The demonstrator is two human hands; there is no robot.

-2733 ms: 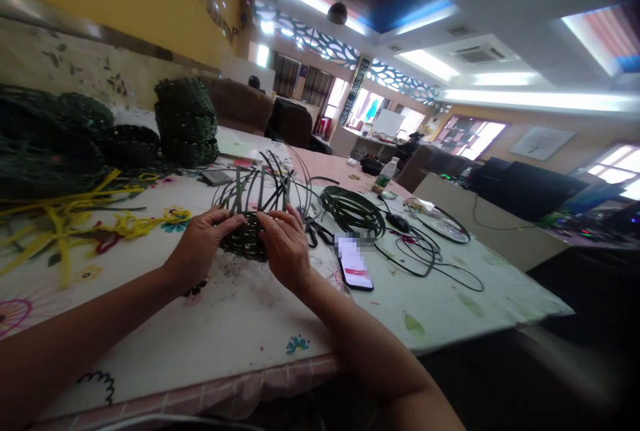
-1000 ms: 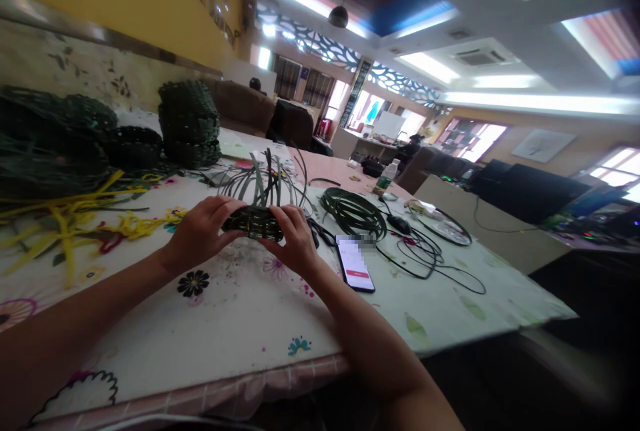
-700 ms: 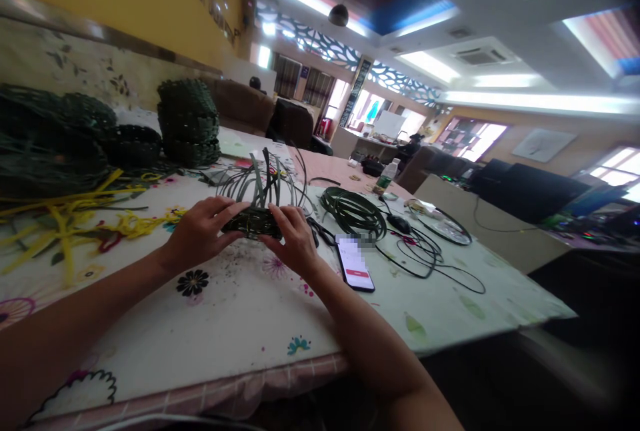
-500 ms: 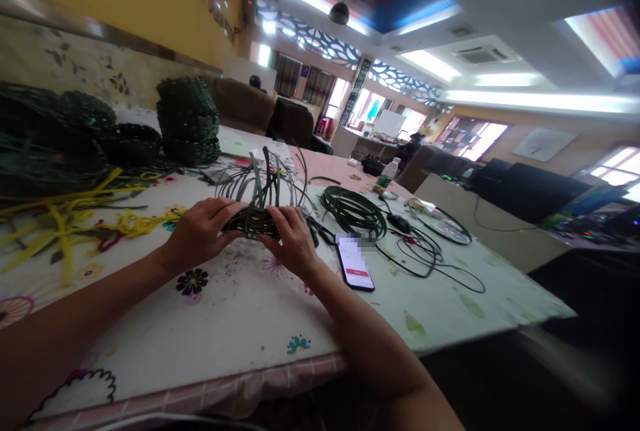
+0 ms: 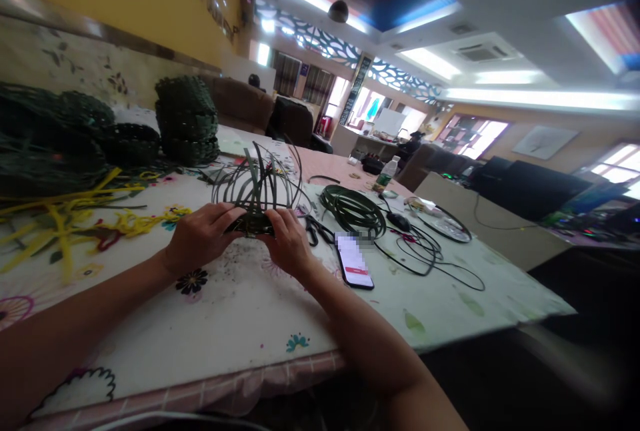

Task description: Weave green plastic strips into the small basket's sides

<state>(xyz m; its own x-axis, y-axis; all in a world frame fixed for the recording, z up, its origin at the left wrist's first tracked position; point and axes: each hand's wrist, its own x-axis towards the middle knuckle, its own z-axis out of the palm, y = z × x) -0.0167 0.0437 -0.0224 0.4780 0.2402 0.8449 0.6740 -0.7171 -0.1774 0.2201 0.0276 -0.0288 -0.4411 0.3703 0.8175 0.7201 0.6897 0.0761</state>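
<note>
Between my hands is a partly woven basket (image 5: 255, 222) of dark green strips, its loose strip ends arching up and away from me. My left hand (image 5: 204, 234) grips its left side, thumb on the near face and fingers over the top. On the right side my right hand (image 5: 289, 238) pinches it the same way. Just beyond my right hand lie dark-handled scissors (image 5: 315, 230). A phone (image 5: 355, 261) with a lit screen rests on the table to the right of that hand. The basket's underside is hidden.
A coil of green strip (image 5: 353, 211) lies right of the basket, with a loose cable (image 5: 425, 258) and a bottle (image 5: 387, 174) farther off. Yellow strips (image 5: 63, 224) are scattered at left. Finished-looking woven baskets (image 5: 186, 118) stand behind them. The flowered tablecloth (image 5: 225, 344) covers the near table.
The basket has tipped slightly, and its upright strips now lean more to the left. My right hand has shifted a little left, showing more of the scissors. Both hands keep their hold.
</note>
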